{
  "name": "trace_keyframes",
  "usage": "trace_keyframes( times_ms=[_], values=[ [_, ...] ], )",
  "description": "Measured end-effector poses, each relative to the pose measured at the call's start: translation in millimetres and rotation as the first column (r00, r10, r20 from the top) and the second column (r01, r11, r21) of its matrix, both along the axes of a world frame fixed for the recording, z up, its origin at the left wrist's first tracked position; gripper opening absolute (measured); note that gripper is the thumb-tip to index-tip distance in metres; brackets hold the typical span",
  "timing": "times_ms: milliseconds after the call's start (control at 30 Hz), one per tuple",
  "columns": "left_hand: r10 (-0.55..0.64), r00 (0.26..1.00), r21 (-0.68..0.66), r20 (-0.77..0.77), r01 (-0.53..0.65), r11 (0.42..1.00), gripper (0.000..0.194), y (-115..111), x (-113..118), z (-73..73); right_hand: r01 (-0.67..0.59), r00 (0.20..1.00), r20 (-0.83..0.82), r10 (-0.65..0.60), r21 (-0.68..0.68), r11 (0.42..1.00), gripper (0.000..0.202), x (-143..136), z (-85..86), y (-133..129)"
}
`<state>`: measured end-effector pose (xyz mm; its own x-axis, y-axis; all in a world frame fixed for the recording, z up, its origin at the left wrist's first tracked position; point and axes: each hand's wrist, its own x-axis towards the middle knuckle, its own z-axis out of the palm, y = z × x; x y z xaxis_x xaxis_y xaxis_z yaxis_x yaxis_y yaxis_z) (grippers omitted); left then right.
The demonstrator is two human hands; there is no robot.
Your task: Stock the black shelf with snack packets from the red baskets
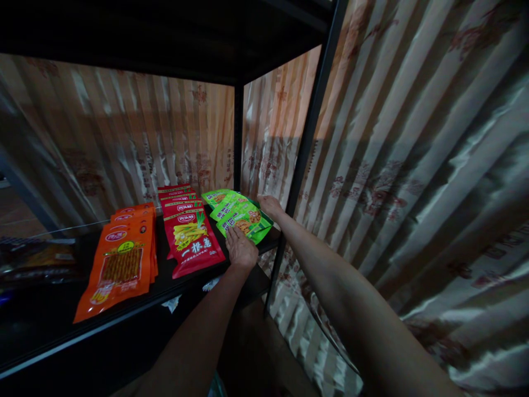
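Observation:
Green snack packets (242, 215) lie overlapping at the right end of a black shelf. My left hand (241, 248) rests on the near edge of the front packet, its fingers spread over the surface. At the packets' right side, close to the shelf's post, is my right hand (270, 207); its fingers are bent, and whether they grip a packet edge is hard to make out. Beside the green packets, red packets (194, 237) form an overlapping row. Further left lies a similar row of orange packets (124, 259).
Dark packages (39, 264) sit on the shelf (49, 331) at the far left. A black upright post (309, 138) stands just right of my right hand. Another shelf (124, 38) hangs overhead. Pleated patterned curtains (392, 138) surround the back and right side.

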<state>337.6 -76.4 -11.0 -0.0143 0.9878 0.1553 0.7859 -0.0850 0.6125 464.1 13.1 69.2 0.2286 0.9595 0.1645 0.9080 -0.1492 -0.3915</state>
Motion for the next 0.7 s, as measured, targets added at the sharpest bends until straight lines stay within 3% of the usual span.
trace_keyframes(
  times_ms=[300,700],
  values=[
    [-0.015,1.000,-0.016,0.011,0.015,1.000,0.066,1,0,-1.0,0.042,0.998,-0.043,-0.041,0.026,0.999,0.058,1,-0.6,0],
    [0.000,1.000,0.010,0.026,0.000,1.000,0.067,1,0,-2.7,0.092,0.992,-0.088,-0.089,0.025,0.995,0.027,8,-17.5,23]
  ],
)
